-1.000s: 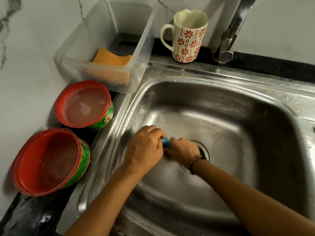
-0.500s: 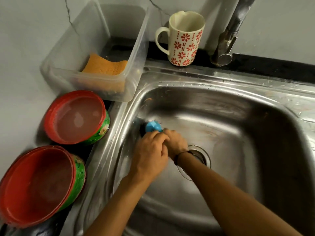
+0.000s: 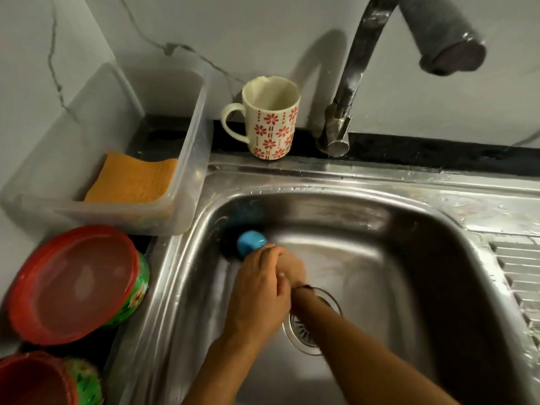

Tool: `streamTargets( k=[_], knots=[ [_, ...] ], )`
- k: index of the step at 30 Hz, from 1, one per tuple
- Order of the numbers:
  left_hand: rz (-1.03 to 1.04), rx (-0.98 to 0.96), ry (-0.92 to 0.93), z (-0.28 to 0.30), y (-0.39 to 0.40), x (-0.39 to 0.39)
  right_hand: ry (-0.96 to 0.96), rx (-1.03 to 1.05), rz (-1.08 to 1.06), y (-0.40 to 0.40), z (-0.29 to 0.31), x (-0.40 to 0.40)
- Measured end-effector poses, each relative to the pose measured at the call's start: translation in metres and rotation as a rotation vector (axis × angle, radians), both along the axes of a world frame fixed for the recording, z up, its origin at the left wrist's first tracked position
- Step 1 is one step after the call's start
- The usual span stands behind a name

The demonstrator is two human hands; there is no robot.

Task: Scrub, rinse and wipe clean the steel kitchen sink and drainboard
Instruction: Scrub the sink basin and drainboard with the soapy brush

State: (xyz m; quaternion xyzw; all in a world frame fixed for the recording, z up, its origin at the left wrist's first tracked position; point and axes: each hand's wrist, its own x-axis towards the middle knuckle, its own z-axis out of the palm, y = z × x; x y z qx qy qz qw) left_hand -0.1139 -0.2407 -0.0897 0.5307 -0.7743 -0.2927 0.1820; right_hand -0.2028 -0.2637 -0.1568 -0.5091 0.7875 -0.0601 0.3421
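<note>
The steel sink (image 3: 380, 258) fills the middle of the view, with its drain (image 3: 304, 331) near my wrists and the ribbed drainboard (image 3: 520, 273) at the right edge. A scrubber with a blue handle (image 3: 249, 242) and a dark pad presses into the basin's far-left corner. My left hand (image 3: 257, 290) lies curled over my right hand (image 3: 295, 268), and together they grip the scrubber's handle. Much of my right hand is hidden under the left.
A flowered mug (image 3: 271, 121) and the faucet (image 3: 347, 92) stand on the ledge behind the sink. Left of the basin are a clear plastic tub (image 3: 187, 159) holding an orange cloth (image 3: 131, 179) and two red-lidded bowls (image 3: 76, 282) (image 3: 35, 381).
Both hands have pushed the scrubber from near the drain up into the far-left corner of the basin. The view has tilted up, and more of the faucet shows.
</note>
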Motion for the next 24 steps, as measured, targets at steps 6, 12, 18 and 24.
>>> streamTargets(
  k=[6, 12, 18, 24],
  knots=[
    [0.004, 0.021, 0.019, -0.006, -0.008, -0.001, 0.086, -0.093, -0.097, 0.022, -0.01, -0.061],
    [-0.005, 0.084, 0.029, -0.009, -0.001, -0.012, 0.093, -0.077, -0.47, 0.061, -0.017, -0.1],
    [0.005, 0.058, -0.002, -0.004, 0.0, -0.011, 0.089, -0.016, -0.041, -0.001, -0.015, -0.005],
    [-0.005, 0.047, -0.014, -0.003, 0.002, 0.0, 0.145, -0.067, -0.228, 0.039, -0.018, -0.08]
  ],
)
